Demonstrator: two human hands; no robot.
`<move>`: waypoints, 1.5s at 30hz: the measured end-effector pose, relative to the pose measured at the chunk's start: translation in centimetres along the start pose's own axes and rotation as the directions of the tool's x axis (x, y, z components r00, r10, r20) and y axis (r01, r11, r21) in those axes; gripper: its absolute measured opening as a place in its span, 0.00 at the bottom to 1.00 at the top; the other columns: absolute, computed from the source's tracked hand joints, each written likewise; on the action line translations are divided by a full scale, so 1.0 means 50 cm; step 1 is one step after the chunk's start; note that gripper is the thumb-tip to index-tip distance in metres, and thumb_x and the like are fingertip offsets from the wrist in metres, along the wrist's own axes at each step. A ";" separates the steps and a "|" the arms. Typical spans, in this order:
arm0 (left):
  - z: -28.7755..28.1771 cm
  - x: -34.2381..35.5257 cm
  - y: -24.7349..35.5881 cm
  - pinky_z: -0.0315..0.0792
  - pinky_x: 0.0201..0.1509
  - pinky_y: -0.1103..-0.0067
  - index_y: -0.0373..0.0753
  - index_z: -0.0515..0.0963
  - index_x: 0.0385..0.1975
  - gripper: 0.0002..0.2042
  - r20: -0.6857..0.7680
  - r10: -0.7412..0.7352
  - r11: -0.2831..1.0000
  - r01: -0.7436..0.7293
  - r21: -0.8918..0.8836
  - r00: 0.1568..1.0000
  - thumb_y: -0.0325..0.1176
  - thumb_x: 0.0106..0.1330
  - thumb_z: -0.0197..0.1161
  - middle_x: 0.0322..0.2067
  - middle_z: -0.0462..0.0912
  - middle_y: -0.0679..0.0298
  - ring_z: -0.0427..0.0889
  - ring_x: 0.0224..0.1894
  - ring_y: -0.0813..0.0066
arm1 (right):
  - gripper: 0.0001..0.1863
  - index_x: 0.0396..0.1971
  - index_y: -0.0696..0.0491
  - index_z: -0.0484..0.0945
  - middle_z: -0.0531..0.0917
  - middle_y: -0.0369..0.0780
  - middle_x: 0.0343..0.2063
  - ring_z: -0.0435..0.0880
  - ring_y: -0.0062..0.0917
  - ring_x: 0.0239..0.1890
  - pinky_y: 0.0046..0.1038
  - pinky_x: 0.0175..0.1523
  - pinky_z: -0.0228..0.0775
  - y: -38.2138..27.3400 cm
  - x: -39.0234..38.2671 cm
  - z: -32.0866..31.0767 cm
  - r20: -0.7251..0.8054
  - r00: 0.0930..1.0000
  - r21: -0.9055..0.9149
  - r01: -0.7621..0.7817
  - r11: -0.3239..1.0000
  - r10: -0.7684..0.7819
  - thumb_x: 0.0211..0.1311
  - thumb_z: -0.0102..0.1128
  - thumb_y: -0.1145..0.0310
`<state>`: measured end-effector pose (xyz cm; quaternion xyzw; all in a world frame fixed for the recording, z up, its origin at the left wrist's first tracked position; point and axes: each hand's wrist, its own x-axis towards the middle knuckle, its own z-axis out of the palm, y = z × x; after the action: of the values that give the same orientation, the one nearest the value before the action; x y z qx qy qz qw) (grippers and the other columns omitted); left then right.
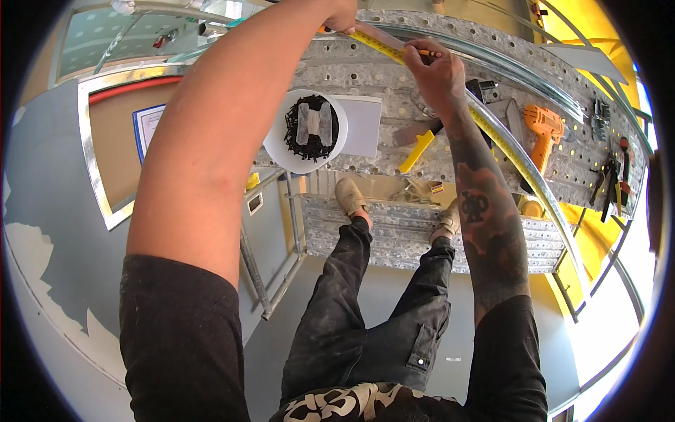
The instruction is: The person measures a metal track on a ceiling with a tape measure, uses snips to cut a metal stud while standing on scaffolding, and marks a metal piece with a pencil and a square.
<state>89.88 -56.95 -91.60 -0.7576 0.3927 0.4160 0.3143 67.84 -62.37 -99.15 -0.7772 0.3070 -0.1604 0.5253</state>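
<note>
A yellow tape measure blade (380, 46) runs along a long metal profile (547, 184), which slants across a perforated metal platform (394, 95). At the top edge, my left hand (341, 15) is closed on the tape measure's far-left end; part of the hand is cut off by the picture's edge. My right hand (437, 74) pinches a slim orange-red pencil (426, 53) and rests over the tape and profile. Beyond this hand the yellow blade continues to the near right. Between my arms stands a white bucket (274, 146) with black screws (325, 146) and a clear plastic piece inside.
An orange power drill (541, 133), a yellow-handled tool (418, 151) and black-and-red pliers (624, 165) lie on the platform. More metal profiles (506, 65) lie along its far side. A lower step (394, 239) holds my feet. A metal-framed opening (88, 141) is at left.
</note>
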 end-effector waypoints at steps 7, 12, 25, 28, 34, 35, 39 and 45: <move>-0.002 -0.023 0.016 0.77 0.46 0.60 0.28 0.83 0.46 0.20 -0.047 -0.002 1.000 0.003 0.016 0.999 0.43 0.72 0.58 0.43 0.86 0.46 0.86 0.43 0.50 | 0.16 0.41 0.52 0.87 0.88 0.41 0.27 0.88 0.23 0.28 0.26 0.38 0.78 0.009 0.001 -0.002 0.005 1.000 -0.041 0.002 0.999 -0.002 0.63 0.61 0.58; -0.008 -0.042 0.023 0.77 0.46 0.61 0.28 0.83 0.46 0.21 -0.060 -0.033 0.999 0.032 -0.018 0.998 0.44 0.72 0.58 0.44 0.86 0.47 0.86 0.44 0.50 | 0.17 0.42 0.52 0.86 0.88 0.42 0.28 0.88 0.24 0.28 0.26 0.38 0.78 0.008 0.000 -0.003 0.015 1.000 -0.037 -0.002 0.999 0.002 0.65 0.60 0.56; -0.002 -0.016 0.018 0.76 0.45 0.59 0.29 0.84 0.46 0.22 -0.024 -0.053 0.998 0.053 0.027 0.998 0.46 0.73 0.56 0.44 0.86 0.46 0.85 0.43 0.49 | 0.17 0.43 0.52 0.86 0.87 0.43 0.26 0.86 0.25 0.26 0.29 0.37 0.78 0.014 -0.004 0.008 -0.048 0.999 -0.009 0.022 1.000 -0.023 0.67 0.59 0.55; -0.007 -0.027 0.024 0.76 0.44 0.60 0.28 0.84 0.46 0.22 -0.037 -0.046 0.998 0.048 0.050 0.998 0.46 0.73 0.57 0.42 0.86 0.46 0.85 0.42 0.50 | 0.16 0.43 0.52 0.86 0.87 0.43 0.26 0.86 0.26 0.26 0.28 0.37 0.78 0.012 -0.002 0.008 -0.036 0.999 -0.078 -0.003 0.997 0.000 0.67 0.60 0.56; 0.008 -0.009 0.002 0.76 0.41 0.60 0.29 0.83 0.47 0.22 -0.105 0.038 0.997 -0.031 0.070 0.994 0.46 0.71 0.60 0.39 0.87 0.48 0.86 0.40 0.52 | 0.16 0.44 0.53 0.86 0.88 0.41 0.26 0.87 0.24 0.28 0.25 0.38 0.78 0.020 0.005 -0.002 0.018 0.999 -0.009 -0.030 1.000 0.030 0.67 0.60 0.58; 0.009 -0.002 -0.005 0.76 0.41 0.60 0.31 0.83 0.47 0.22 -0.111 0.095 0.989 -0.081 0.121 0.989 0.46 0.70 0.62 0.39 0.87 0.48 0.86 0.40 0.52 | 0.15 0.44 0.55 0.85 0.88 0.41 0.27 0.87 0.23 0.30 0.24 0.39 0.78 0.025 0.003 -0.006 -0.042 0.998 0.194 -0.046 0.980 0.055 0.68 0.60 0.60; 0.023 -0.046 0.029 0.78 0.44 0.61 0.38 0.84 0.50 0.22 -0.225 -0.008 0.999 0.016 0.035 0.974 0.49 0.67 0.65 0.43 0.87 0.48 0.86 0.43 0.54 | 0.12 0.45 0.59 0.83 0.88 0.39 0.32 0.86 0.20 0.38 0.22 0.44 0.76 0.030 -0.071 -0.099 -0.255 0.964 0.361 0.025 0.932 0.073 0.69 0.59 0.69; 0.141 -0.214 0.127 0.74 0.46 0.61 0.42 0.81 0.41 0.11 -0.446 0.488 0.809 -0.581 -0.091 0.750 0.40 0.69 0.58 0.36 0.85 0.56 0.84 0.40 0.55 | 0.08 0.41 0.60 0.82 0.86 0.44 0.34 0.85 0.26 0.34 0.25 0.41 0.75 -0.022 -0.333 -0.302 -0.185 0.963 -0.037 0.193 0.981 -0.196 0.64 0.58 0.82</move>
<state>78.06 -50.87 -86.38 -0.7112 0.6004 0.3658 0.0063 46.92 -62.17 -90.93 -0.7900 0.2790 -0.2808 0.4683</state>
